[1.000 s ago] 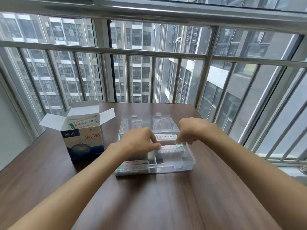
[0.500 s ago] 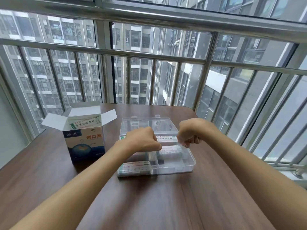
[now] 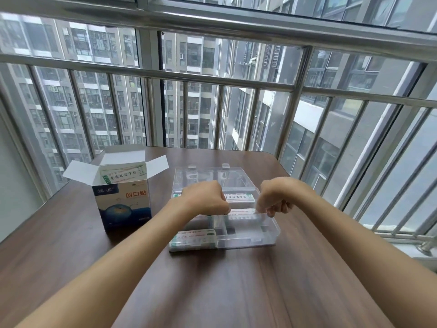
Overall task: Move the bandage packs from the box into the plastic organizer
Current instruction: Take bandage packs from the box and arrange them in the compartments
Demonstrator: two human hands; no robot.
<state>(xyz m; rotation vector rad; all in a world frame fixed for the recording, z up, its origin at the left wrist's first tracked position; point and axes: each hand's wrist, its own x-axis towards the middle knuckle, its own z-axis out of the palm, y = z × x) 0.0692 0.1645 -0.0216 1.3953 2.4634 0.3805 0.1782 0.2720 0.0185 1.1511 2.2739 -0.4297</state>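
Both forearms reached forward over the bench (image 3: 71,233), wrists bent down above the plastic organizer (image 3: 269,229). The left hand (image 3: 203,197) and the right hand (image 3: 275,197) had their fingers curled, each grip pinching one end of a bandage pack (image 3: 241,212) held over a middle compartment. Other packs lay in the organizer, and more stood in the open box (image 3: 125,200) to its left.

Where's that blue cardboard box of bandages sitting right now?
In the head view, the blue box stands upright on the wooden table, flaps open, left of the clear plastic organizer and beside the left hand.
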